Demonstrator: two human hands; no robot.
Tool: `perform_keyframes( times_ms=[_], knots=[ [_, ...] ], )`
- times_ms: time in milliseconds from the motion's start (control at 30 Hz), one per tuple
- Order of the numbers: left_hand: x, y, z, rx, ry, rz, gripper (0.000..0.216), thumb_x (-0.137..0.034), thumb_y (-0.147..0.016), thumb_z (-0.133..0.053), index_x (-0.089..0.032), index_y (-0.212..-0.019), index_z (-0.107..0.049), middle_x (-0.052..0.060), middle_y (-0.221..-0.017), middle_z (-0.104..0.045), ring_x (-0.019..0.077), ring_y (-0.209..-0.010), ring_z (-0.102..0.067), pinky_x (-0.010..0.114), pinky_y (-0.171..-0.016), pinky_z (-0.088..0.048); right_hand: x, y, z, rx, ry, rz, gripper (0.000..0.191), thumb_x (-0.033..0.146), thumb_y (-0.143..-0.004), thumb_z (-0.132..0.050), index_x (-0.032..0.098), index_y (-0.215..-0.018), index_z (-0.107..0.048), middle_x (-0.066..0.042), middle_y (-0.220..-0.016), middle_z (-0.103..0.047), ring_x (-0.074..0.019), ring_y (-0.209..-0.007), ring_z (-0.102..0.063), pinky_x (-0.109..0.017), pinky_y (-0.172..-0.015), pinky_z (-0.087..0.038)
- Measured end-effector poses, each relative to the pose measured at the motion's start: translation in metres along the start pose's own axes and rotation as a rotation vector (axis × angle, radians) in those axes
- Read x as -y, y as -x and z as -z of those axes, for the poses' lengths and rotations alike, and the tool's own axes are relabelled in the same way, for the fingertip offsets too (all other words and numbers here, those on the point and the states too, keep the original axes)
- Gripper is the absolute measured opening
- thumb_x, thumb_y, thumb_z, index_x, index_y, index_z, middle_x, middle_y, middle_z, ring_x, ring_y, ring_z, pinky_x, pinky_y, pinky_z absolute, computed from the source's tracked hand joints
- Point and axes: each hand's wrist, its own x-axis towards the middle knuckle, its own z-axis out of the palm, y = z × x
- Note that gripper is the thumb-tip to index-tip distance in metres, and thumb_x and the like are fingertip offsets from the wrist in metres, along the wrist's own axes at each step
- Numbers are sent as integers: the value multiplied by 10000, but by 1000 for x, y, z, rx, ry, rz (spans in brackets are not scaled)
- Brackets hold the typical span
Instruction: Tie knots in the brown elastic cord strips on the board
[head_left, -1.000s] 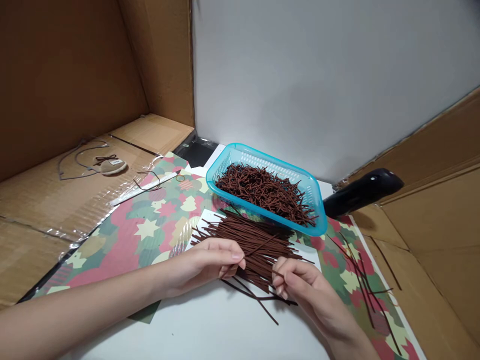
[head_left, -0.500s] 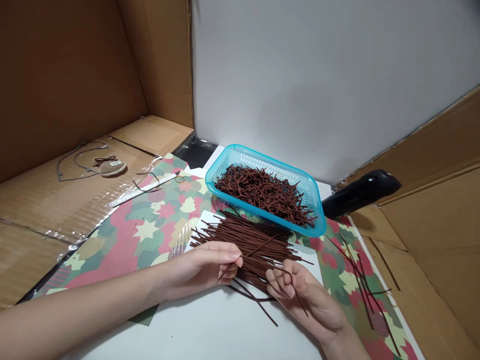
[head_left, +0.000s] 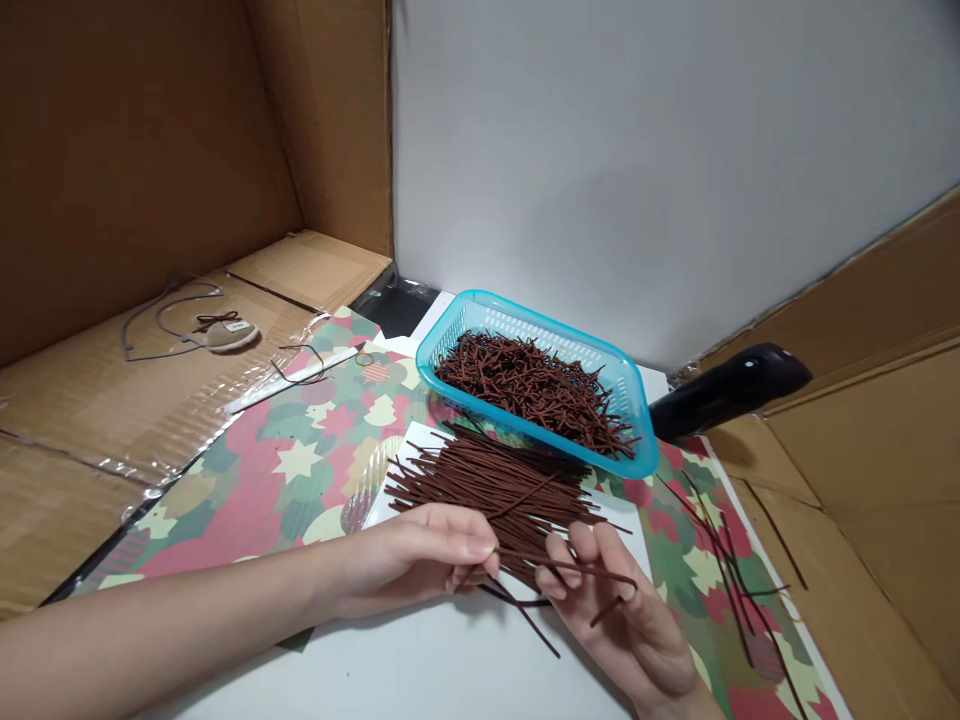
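A thin brown cord (head_left: 589, 569) stretches between my two hands over the near side of a pile. My left hand (head_left: 442, 550) pinches one end between thumb and fingertips. On the right, the cord crosses the curled fingers of my right hand (head_left: 626, 625) and bends near the thumb tip, with a short length hanging down by the palm. Beneath and beyond the hands, a pile of straight brown cords (head_left: 487, 480) lies side by side on a white sheet (head_left: 375, 655). A couple of loose cords stick out toward me, partly hidden by my hands.
Behind the pile stands a blue plastic basket (head_left: 649, 462) full of short brown knotted pieces (head_left: 525, 385). A black handle-like object (head_left: 735, 385) is right of it. Loose cords (head_left: 731, 570) lie at the right; a beige pad (head_left: 232, 335) and a white strip (head_left: 255, 395) at the left.
My right hand's fingers have loosened and lifted, and the cord now runs straighter across them toward the thumb. The whole view has shifted slightly; my left hand keeps its pinch.
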Motion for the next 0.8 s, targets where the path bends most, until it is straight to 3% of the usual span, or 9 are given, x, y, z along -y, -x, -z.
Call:
perform_keyframes(
  times_ms=[100, 267, 333, 433, 567, 800],
  knots=[
    [1, 0, 1, 47, -39, -36, 185, -270, -663, -772, -112, -672, -676, 20, -703, -579, 107, -661, -460, 215, -636, -329, 0, 0, 0, 93, 17, -11, 207, 288, -577, -857, 217, -601, -663, 25, -579, -538, -116, -584, -432, -235, -600, -377],
    [-1, 2, 2, 86, -21, -114, 156, -265, -682, -771, -127, -718, -708, 57, -947, -637, 111, -744, -509, 214, -694, -367, -3, -9, 8, 202, 166, -56, 130, 270, -659, -805, 224, -653, -684, 7, -618, -583, -129, -600, -448, -248, -604, -348],
    [0, 2, 2, 62, -22, -118, 163, -277, -681, -776, -132, -707, -705, 58, -907, -664, 110, -720, -528, 214, -683, -379, -7, -12, 11, 232, 235, -78, 103, 254, -682, -788, 220, -680, -690, -1, -654, -609, -136, -631, -486, -262, -640, -360],
    [1, 1, 0, -3, -135, -107, 180, -304, -686, -775, -141, -725, -707, 29, -764, -688, 97, -668, -549, 205, -665, -396, -13, -14, 12, 212, 283, -84, 98, 258, -693, -781, 219, -691, -691, -3, -673, -629, -152, -686, -535, -298, -735, -389],
    [0, 0, -5, -50, -344, -130, 188, -302, -702, -757, -141, -792, -722, 31, -786, -716, 117, -719, -608, 226, -708, -443, -16, -13, 8, 151, 302, -41, 108, 297, -695, -781, 221, -685, -705, 1, -645, -634, -148, -664, -557, -291, -705, -428],
    [3, -3, -7, -216, -296, -190, 196, -264, -629, -804, -116, -714, -708, 54, -729, -733, 129, -652, -642, 229, -643, -479, -14, -13, 5, 107, 452, 71, 58, 258, -672, -797, 239, -679, -743, -5, -653, -661, -151, -675, -588, -284, -694, -451]
  ],
)
